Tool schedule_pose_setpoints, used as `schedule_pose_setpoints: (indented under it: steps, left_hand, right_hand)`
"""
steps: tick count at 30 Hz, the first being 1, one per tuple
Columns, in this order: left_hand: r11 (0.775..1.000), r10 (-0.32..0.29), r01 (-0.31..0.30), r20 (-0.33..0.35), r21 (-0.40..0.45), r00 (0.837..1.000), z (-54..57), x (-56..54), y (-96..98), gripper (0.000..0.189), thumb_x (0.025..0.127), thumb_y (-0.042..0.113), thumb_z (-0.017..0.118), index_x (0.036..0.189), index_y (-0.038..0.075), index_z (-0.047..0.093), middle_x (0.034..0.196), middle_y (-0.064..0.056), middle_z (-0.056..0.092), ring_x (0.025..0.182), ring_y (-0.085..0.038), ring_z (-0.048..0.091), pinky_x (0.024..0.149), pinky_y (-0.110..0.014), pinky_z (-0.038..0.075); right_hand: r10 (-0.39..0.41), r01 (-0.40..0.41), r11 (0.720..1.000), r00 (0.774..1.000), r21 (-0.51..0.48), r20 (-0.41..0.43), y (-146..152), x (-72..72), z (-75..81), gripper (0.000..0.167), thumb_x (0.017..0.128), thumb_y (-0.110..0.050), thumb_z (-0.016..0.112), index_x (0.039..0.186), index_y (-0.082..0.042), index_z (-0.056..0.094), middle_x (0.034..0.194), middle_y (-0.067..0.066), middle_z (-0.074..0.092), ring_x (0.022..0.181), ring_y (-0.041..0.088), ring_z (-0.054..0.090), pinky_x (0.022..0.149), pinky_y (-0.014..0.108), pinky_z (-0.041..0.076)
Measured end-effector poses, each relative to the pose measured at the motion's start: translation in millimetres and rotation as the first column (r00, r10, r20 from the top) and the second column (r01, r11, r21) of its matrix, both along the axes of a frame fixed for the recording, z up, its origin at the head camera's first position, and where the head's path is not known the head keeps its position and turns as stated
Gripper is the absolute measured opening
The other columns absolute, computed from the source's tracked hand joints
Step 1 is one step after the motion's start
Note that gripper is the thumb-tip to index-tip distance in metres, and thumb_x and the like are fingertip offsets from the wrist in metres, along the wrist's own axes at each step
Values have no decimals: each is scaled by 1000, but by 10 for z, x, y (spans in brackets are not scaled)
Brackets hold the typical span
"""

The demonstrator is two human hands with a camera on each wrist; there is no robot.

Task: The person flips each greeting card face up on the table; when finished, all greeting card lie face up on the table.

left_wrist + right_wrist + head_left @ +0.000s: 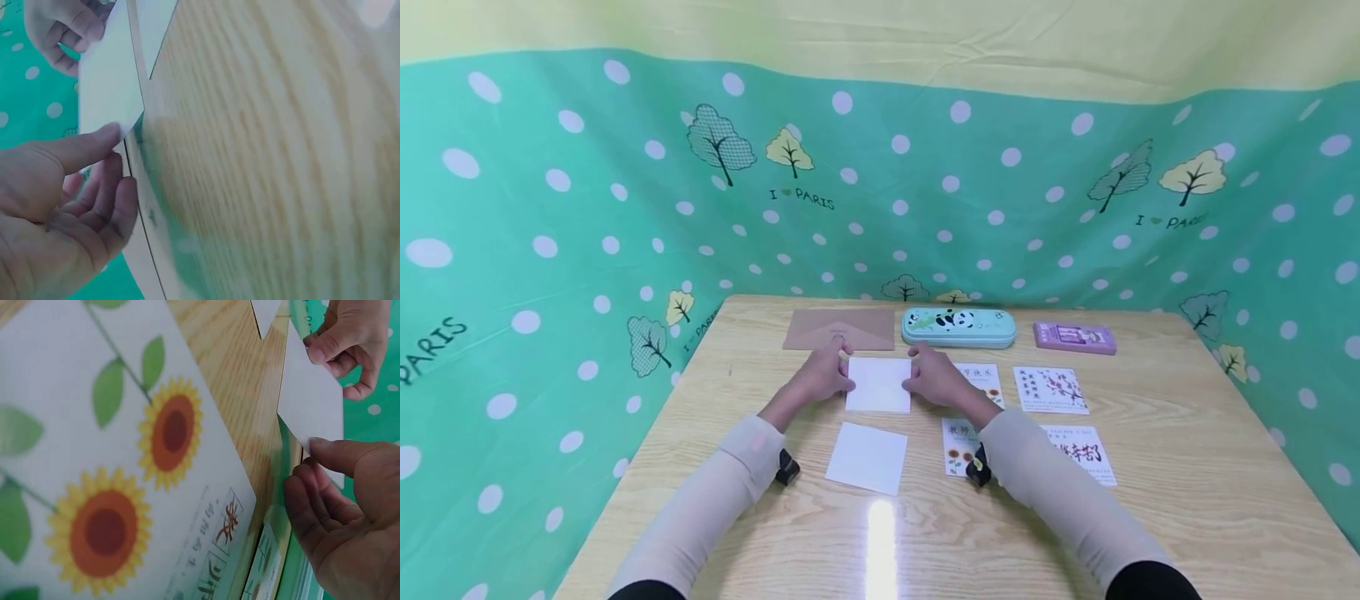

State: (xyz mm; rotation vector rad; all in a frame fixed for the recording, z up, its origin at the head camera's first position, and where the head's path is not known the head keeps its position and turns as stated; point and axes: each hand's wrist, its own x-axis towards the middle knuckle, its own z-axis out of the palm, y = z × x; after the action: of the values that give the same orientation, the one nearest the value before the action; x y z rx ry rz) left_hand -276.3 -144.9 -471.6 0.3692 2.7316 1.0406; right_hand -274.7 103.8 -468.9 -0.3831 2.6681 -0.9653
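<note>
Both hands hold one blank white card [878, 385] by its opposite side edges, just in front of a brown envelope [801, 330]. My left hand [822, 373] pinches the left edge, thumb on top and fingers beneath, as the left wrist view shows. On the other edge my right hand [938, 377] pinches in the same way; its thumb [340, 453] lies over the card's face. A second blank white card [868, 458] lies slightly turned on the table, nearer the body. Printed sunflower cards [961, 446] lie under and beside the right forearm, partly hidden by it.
At the back of the wooden table [1187, 467] stand a light-blue panda pencil case [958, 328] and a purple box [1075, 338]. A plum-blossom card [1050, 390] and a card with red lettering [1084, 455] lie to the right. A green dotted curtain [895, 242] hangs behind.
</note>
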Motion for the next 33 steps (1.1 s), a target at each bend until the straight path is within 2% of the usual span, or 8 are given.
schedule_pose_setpoints:
  steps: [4, 6, 8, 12, 16, 21, 26, 33]
  left_hand:
    - [1000, -14, 13, -66, -17, 998, 44, 0, -19, 21, 87, 9, 78, 98, 7, 60, 83, -3, 63, 70, -14, 55, 63, -24, 48]
    - [999, -26, 24, -103, -21, 994, 64, -4, -24, 18, 90, 14, 76, 86, 9, 60, 80, -2, 61, 69, -14, 54, 62, -25, 47]
    - [1000, -20, 19, -135, -13, 991, 69, -14, -17, 19, 92, 17, 75, 82, 11, 60, 79, -2, 62, 70, -14, 54, 62, -25, 47]
    - [1000, 6, -4, -195, 11, 981, 72, -38, 8, 23, 94, 21, 74, 80, 10, 60, 82, -3, 64, 76, -15, 59, 68, -26, 50]
    - [999, 35, -31, -206, 26, 978, 78, -40, 20, 25, 94, 24, 74, 78, 11, 60, 82, -3, 65, 75, -14, 59, 67, -26, 51]
    - [998, 37, -28, -186, 53, 982, 91, -24, 10, 17, 94, 22, 74, 85, 9, 69, 78, -3, 68, 69, -12, 59, 63, -24, 50]
    - [994, -3, 16, -117, 110, 993, 115, -4, 1, 11, 95, 9, 69, 102, 7, 77, 94, -6, 76, 80, -17, 70, 66, -23, 56]
    - [986, -57, 63, -45, 155, 997, 116, 19, 41, 24, 103, 17, 56, 107, 9, 78, 102, -9, 77, 88, -20, 74, 77, -30, 59]
  right_hand:
    - [-8, 7, 999, 999, -43, -43, 50, -15, 35, 16, 97, -21, 69, 99, -7, 62, 98, 3, 66, 61, 14, 51, 56, 25, 44]
    - [5, -9, 999, 997, -44, -81, 79, -24, 58, 16, 99, -23, 67, 94, -9, 62, 77, 2, 58, 62, 14, 50, 57, 26, 42]
    - [11, -16, 999, 994, -42, -109, 105, -38, 71, 27, 101, -26, 63, 81, -10, 58, 71, 1, 54, 62, 15, 49, 56, 26, 41]
    - [2, -11, 997, 994, -81, -110, 149, -48, 87, 32, 105, -29, 56, 82, -8, 61, 69, 3, 57, 61, 16, 51, 58, 27, 42]
    - [8, -20, 989, 997, -144, -82, 188, -32, 116, 33, 108, -27, 50, 84, -8, 64, 71, 8, 61, 61, 17, 52, 61, 28, 44]
    - [-14, 8, 971, 1000, -240, -24, 239, -15, 156, 28, 106, -18, 49, 97, -6, 72, 85, 12, 70, 73, 18, 62, 70, 31, 54]
    - [-54, 82, 934, 995, -347, 88, 298, -31, 170, 31, 106, -12, 45, 114, -2, 73, 102, 20, 72, 95, 32, 70, 84, 42, 60]
    - [-46, 51, 970, 999, -236, 26, 402, -58, 77, 27, 104, -28, 56, 101, -10, 76, 89, 14, 72, 77, 22, 67, 70, 31, 55]
